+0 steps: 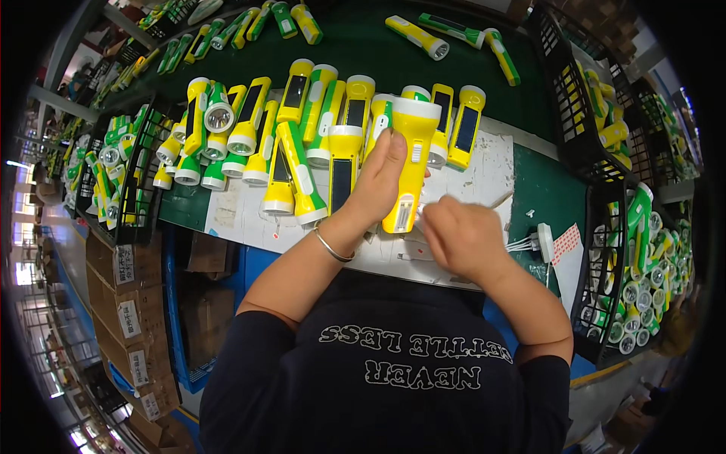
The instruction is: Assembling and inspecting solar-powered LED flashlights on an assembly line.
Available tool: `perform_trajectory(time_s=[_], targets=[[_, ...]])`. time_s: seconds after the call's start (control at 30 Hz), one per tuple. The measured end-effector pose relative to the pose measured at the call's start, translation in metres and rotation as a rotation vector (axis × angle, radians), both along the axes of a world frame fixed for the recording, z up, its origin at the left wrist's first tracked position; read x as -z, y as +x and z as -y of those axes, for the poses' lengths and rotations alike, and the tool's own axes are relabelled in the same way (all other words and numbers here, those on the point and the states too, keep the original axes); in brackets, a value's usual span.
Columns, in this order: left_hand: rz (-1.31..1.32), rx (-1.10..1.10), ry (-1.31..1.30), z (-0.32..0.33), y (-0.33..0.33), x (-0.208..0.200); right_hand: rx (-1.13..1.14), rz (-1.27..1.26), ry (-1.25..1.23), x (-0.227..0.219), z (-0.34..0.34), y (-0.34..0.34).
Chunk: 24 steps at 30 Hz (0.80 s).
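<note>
My left hand is wrapped round a yellow flashlight with a white head, held head-up above the workbench. A light slider switch shows on its side, and a small window with metal prongs near its lower end. Beside that lower end is my right hand, its fingers curled in; what they hold, if anything, is hidden. Behind the held flashlight stand and lie several yellow and green flashlights, among them one with a dark solar panel and a green-and-yellow one leaning on others.
A white plug block with thin wires lies right of my right hand, by a red-dotted sheet. Black crates of flashlights stand at the right and left. More flashlights lie on the green surface behind. Cardboard boxes stack lower left.
</note>
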<state>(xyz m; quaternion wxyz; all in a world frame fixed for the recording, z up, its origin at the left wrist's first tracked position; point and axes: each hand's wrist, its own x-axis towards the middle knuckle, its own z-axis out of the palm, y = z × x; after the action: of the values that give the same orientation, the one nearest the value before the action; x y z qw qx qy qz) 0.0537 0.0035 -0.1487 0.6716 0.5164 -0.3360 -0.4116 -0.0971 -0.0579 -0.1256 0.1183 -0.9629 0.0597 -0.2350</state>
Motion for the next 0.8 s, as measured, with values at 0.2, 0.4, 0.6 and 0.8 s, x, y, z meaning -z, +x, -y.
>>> perform_trajectory(time_s=[0.2,0.4,0.6,0.8], targets=[[0.056,0.028,-0.077,-0.008,-0.007,0.006,-0.042,-0.023,-0.049,-0.004,0.0,0.006],[-0.154,-0.05,-0.088,-0.006,0.017,0.01,-0.429,-0.018,0.087,0.012,-0.025,-0.019],[-0.127,0.047,-0.056,-0.005,-0.01,0.001,0.18,0.104,0.559,0.012,-0.003,0.016],[-0.05,0.124,0.121,-0.018,-0.002,0.001,0.202,0.258,0.708,0.015,0.037,-0.002]])
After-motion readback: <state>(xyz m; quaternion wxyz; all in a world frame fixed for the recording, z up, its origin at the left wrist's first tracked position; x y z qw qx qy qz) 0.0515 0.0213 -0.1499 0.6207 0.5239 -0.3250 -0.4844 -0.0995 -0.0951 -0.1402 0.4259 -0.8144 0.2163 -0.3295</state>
